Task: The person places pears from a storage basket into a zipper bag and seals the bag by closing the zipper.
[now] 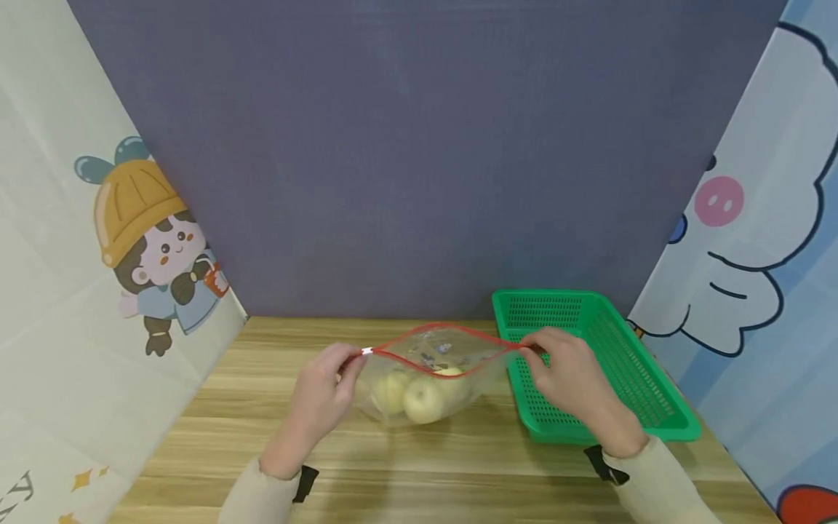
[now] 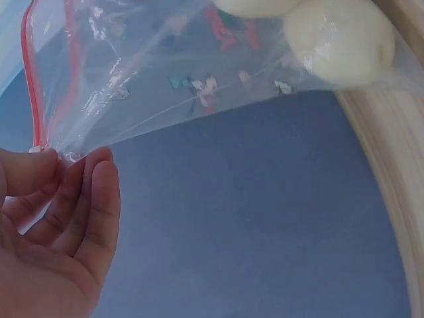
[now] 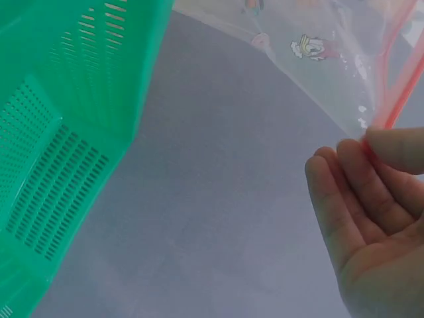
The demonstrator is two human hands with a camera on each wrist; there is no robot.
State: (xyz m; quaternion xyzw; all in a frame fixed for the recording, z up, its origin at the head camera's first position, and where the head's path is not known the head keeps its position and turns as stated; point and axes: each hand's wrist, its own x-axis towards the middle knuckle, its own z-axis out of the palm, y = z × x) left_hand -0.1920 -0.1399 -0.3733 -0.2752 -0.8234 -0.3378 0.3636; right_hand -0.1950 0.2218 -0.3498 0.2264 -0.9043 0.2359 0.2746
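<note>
A clear zip bag with a red zip edge and small printed pictures spreads between both hands, its mouth gaping in the middle. Inside it, at the bottom, lie several pale yellow round fruits, perhaps pears or apples. My left hand pinches the left end of the zip edge, beside a white slider. With thumb and fingertips, my right hand pinches the right end. In the left wrist view, the fruit shows through the film beyond the left fingers.
A green plastic basket with slotted sides stands on the right of the wooden table, partly behind the right hand. A dark grey panel rises at the table's back. Cloths with cartoon prints hang at both sides.
</note>
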